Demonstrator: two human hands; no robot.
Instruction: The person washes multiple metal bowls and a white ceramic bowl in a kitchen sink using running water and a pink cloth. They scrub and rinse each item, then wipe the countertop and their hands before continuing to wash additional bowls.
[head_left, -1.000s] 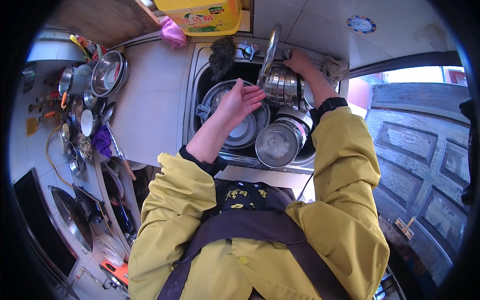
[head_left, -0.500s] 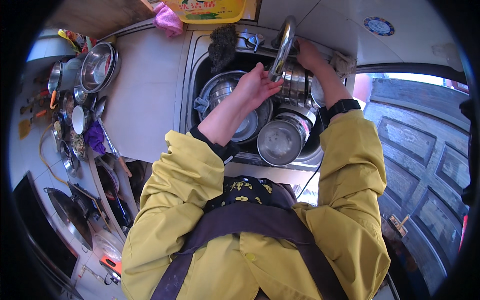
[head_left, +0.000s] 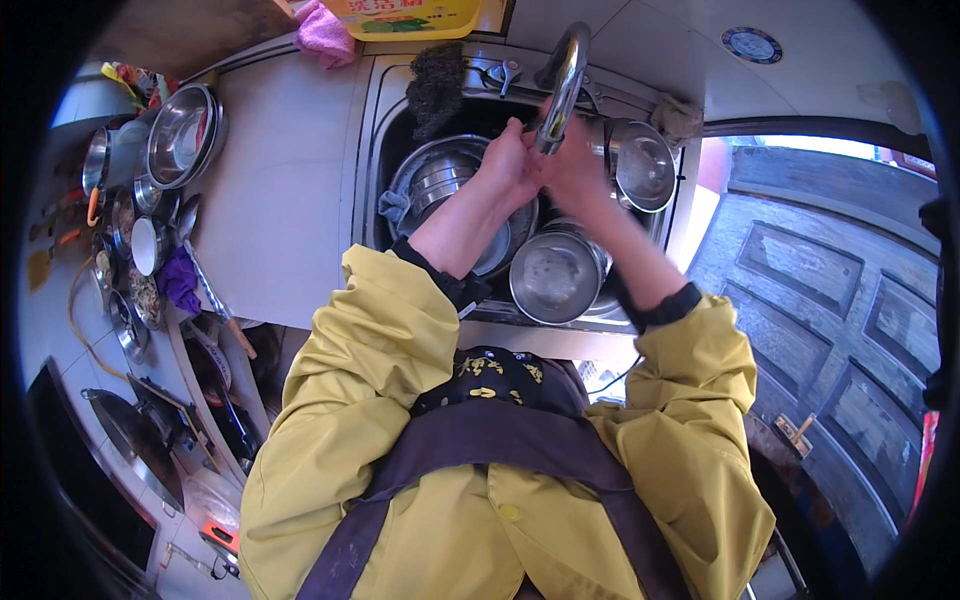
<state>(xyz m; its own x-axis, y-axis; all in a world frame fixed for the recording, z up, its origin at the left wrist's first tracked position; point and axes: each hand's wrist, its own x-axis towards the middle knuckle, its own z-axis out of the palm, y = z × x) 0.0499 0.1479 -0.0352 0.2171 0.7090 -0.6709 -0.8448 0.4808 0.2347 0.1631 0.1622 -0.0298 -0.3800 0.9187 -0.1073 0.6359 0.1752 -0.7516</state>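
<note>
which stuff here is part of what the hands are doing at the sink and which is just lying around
In use: left hand, right hand, curved steel tap, steel pots in the sink.
Lying about: pink cloth, steel bowls on the counter, yellow bottle, dark scrubber.

Glossy metal tap (head_left: 562, 75), steel pots (head_left: 555, 275)

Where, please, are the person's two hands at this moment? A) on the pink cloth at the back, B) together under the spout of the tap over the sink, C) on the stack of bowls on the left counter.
B: the left hand and right hand meet at the tap above the pots in the sink.
</note>
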